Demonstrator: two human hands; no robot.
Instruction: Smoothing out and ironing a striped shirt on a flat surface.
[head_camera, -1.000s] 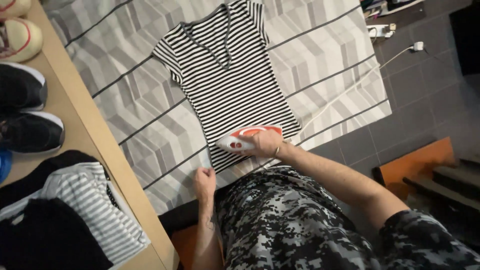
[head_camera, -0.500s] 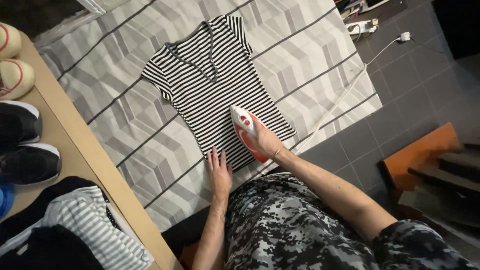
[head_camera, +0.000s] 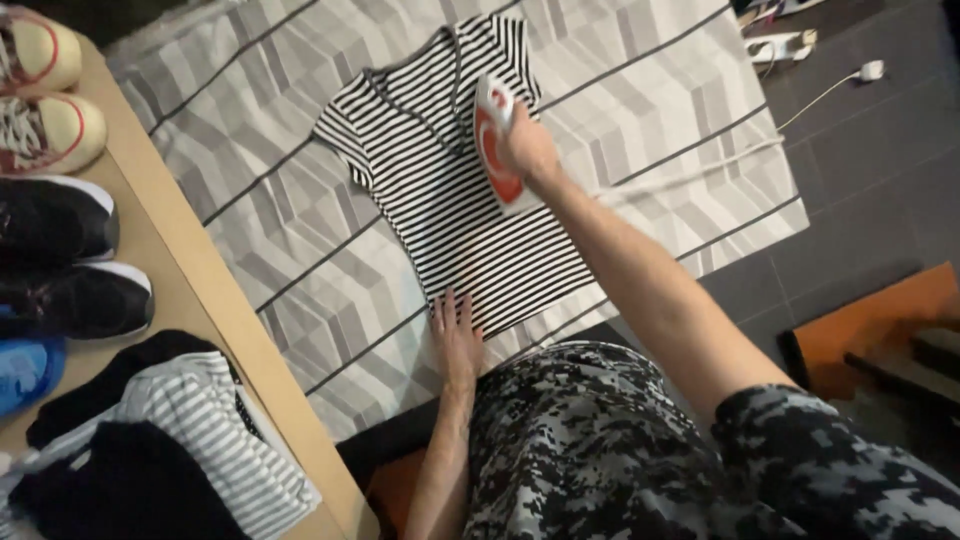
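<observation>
Right hand (head_camera: 528, 150) closed around iron (head_camera: 495, 145) on upper part of striped shirt (head_camera: 455, 190), iron's long axis along shirt's length, toward collar. Left hand (head_camera: 455, 335) flat, fingers spread, pinning near hem on patterned sheet (head_camera: 300, 230).

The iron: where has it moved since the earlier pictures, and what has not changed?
The right hand has slid the iron from the shirt's hem up to its chest, near the neckline. The left hand stays flat on the hem of the striped shirt, which lies spread on the patterned cloth as before.
</observation>
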